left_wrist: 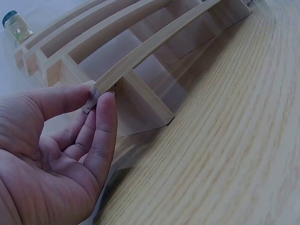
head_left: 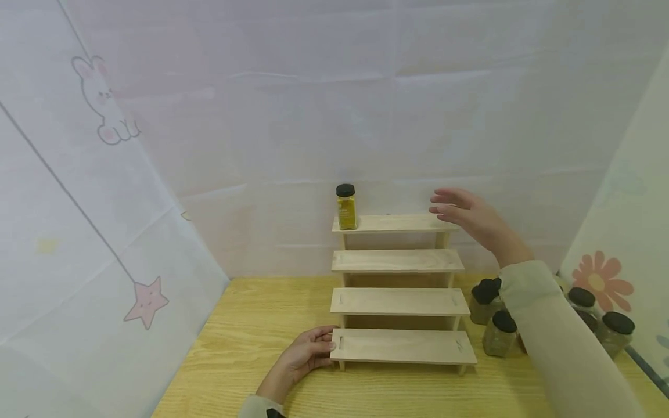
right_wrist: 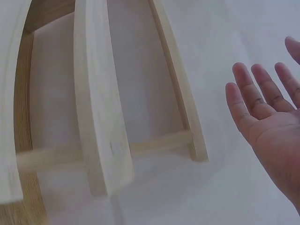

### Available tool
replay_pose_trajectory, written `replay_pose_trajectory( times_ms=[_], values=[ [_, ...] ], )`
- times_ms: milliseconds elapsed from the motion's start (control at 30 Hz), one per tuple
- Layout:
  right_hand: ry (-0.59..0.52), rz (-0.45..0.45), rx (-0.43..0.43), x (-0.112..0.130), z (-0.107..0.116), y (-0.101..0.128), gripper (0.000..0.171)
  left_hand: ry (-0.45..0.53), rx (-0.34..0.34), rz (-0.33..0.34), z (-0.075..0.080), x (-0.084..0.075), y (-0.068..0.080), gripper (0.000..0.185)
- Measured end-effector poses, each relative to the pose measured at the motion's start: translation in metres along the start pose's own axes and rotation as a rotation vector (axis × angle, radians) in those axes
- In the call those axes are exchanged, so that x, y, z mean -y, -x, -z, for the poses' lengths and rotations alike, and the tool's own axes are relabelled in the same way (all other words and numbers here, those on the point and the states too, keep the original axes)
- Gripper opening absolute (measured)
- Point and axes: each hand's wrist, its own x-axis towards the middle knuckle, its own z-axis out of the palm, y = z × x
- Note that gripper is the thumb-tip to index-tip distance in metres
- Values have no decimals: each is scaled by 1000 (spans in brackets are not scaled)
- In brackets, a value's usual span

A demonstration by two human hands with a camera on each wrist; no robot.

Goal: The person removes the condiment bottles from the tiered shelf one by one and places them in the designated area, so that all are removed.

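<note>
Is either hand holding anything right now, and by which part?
The left hand pinches the left end of the rack's bottom shelf. The right hand is open above the top shelf, holding nothing.

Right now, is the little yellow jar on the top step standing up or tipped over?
Standing up. The jar sits flat on the top shelf, black lid on top.

head view above, wrist views close, all sharing stepped rack
</note>
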Motion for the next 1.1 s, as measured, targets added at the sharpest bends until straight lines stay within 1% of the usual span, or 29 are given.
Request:
replay_pose_trajectory(
  times_ms=[133,267,400,633,700,833,1000,1100],
  values=[
    [-33,-13,5,2,-12,-16,61,-2,-1,0,-1,-1,0,71],
    [-60,-28,14,2,-22,-30,61,-6,0,-7,-2,-2,0,70],
    [-59,-29,-1,3,-33,-42,59,-8,3,-9,-3,-3,0,69],
    [-111,-23,-3,5,-59,-62,58,-27,-11,5,-2,-5,4,66],
    [-112,-22,-20,6,-66,-68,58,-31,-10,5,-1,-6,4,65],
    [-121,-28,-32,5,-79,-76,58,-30,8,2,-1,-5,4,65],
    [-110,-34,4,8,-91,-80,60,-22,18,12,0,-4,3,65],
    [-88,-24,22,12,-96,-83,59,-23,16,12,0,-5,2,65]
  ],
)
